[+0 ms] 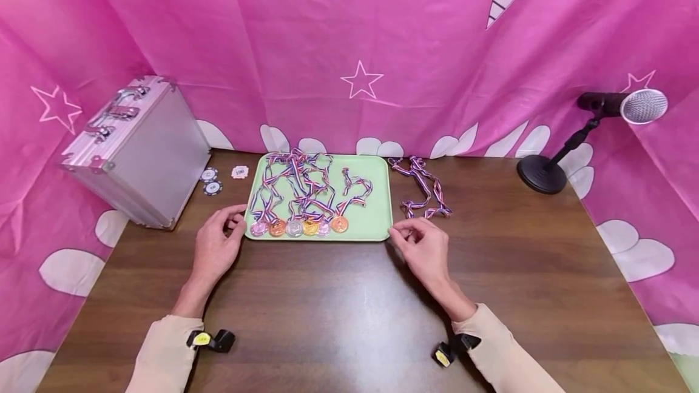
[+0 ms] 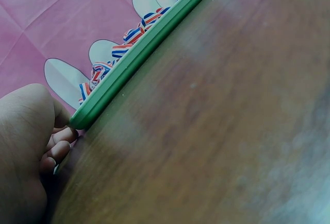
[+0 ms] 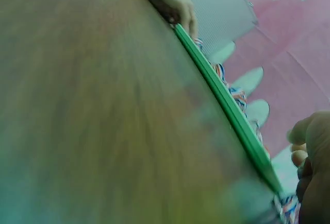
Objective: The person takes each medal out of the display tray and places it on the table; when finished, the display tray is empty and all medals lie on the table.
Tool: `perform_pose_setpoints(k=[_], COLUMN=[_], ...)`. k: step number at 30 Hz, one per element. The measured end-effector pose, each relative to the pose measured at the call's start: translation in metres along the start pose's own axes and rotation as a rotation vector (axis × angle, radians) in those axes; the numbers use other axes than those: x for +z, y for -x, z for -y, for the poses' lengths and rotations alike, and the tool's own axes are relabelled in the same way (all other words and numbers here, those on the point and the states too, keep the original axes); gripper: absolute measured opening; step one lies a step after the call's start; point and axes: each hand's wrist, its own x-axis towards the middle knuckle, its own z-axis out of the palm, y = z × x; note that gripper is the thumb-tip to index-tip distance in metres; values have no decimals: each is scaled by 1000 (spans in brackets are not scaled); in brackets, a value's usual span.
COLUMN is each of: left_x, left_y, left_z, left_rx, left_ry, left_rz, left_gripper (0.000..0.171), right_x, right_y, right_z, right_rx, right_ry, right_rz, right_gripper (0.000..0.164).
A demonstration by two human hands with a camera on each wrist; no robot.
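Observation:
A pale green tray (image 1: 371,199) lies on the table, holding several medals, with a gold medal (image 1: 311,227) and a silver medal (image 1: 295,227) among them, lined along its near side. Their red, white and blue ribbons (image 1: 297,184) trail toward the far rim. My left hand (image 1: 218,241) grips the tray's near left corner, thumb at the rim and fingers curled beside it. By the near right corner is my right hand (image 1: 426,247), fingers loosely bent; the right wrist view shows a small gap between them and the tray (image 3: 232,113). Right of the tray lie more striped ribbons (image 1: 423,184), partly behind that hand.
A silver case (image 1: 158,156) stands at the back left, with poker chips (image 1: 212,187) beside it. At the back right is a microphone (image 1: 644,106) on a black stand (image 1: 540,173). A pink curtain (image 1: 306,65) hangs behind the wooden table (image 1: 338,314).

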Motion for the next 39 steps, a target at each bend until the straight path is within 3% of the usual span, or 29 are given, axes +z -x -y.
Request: perform_pose_setpoints(k=[9,18,23,30,33,39], left_x=[4,4,4,2,1,-1], left_y=[-2,-1,-2,-2,-1,0], left_z=[2,1,2,2,2,1], left_rx=[4,12,32,29,18,6], left_ry=[3,11,17,8,5,-2], left_rz=[-6,-6,-18,-18,-11,-3], left_gripper=[31,30,31,31,31,32], right_x=[42,72,80,77,71,66], right_y=[-19,-31,-34,-39,-39,-35], right_z=[30,37,16,-21,-23,-8], right_rx=[30,25,-12,-39,-2,57], right_ry=[63,196,266,367,390,383], right_rz=[125,197,224,215,223,246], right_gripper=[12,22,25,13,13,37])
